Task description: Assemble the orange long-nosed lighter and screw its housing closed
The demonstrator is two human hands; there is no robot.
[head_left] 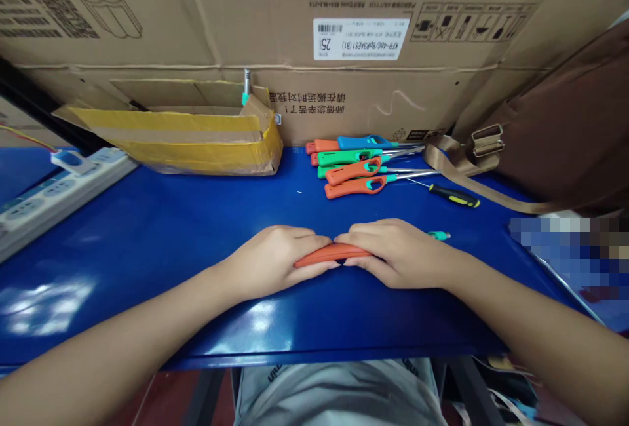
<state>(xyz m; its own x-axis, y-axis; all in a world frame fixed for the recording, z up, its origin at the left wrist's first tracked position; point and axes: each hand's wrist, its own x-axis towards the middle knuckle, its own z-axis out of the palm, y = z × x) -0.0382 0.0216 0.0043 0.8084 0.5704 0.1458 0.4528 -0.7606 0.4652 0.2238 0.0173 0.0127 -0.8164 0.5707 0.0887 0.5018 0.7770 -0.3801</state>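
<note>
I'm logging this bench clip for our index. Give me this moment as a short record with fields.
left hand: closed on the left end of the orange lighter
right hand: closed on its right end
lighter position: low over the blue table, green tip showing past the right hand
behind the hands: pile of lighters, screwdriver
left rear: taped cardboard tray, power strip
</note>
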